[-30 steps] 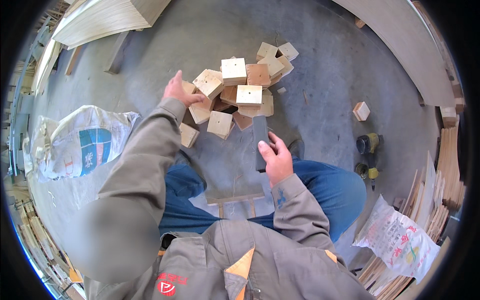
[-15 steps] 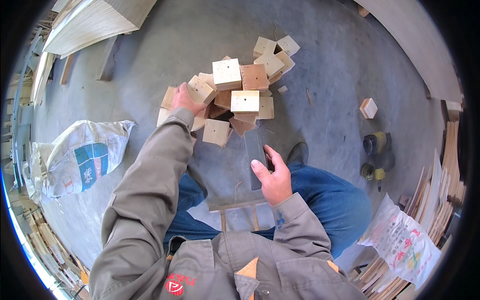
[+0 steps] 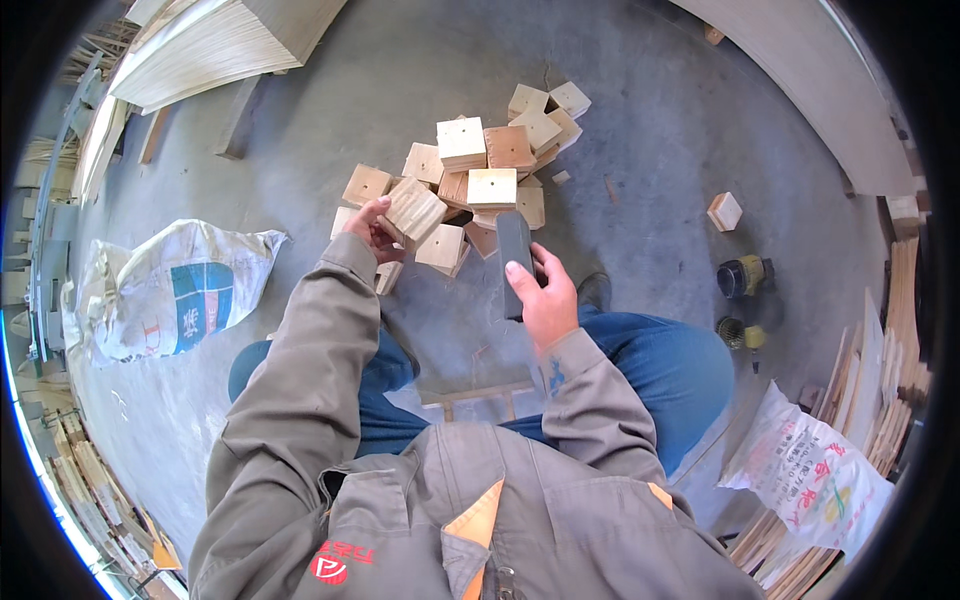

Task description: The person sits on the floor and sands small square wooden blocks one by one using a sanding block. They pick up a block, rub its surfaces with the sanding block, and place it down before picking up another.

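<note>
My left hand (image 3: 372,230) grips a square plywood block (image 3: 414,208) by its left side, tilted so that its layered edge shows, at the near left of a pile. A long dark grey rectangular block (image 3: 513,262) is in my right hand (image 3: 546,295), thumb on top and fingers around its right side. What its underside looks like is hidden. Beyond both hands lies the pile of square wooden blocks, several with a small hole in the middle, among them a pale block (image 3: 461,140) and a redder one (image 3: 509,148).
A white woven sack (image 3: 150,290) lies on the floor at left. To the right are a single wooden block (image 3: 724,212) and a yellow-and-black power tool (image 3: 745,277). Stacked plywood sheets (image 3: 220,50) stand at the far left. Wood strips and a printed bag (image 3: 810,475) lie at lower right.
My left hand has lifted a block off the pile and tilted it toward me. My right hand has raised the dark grey block and brought it nearer the pile.
</note>
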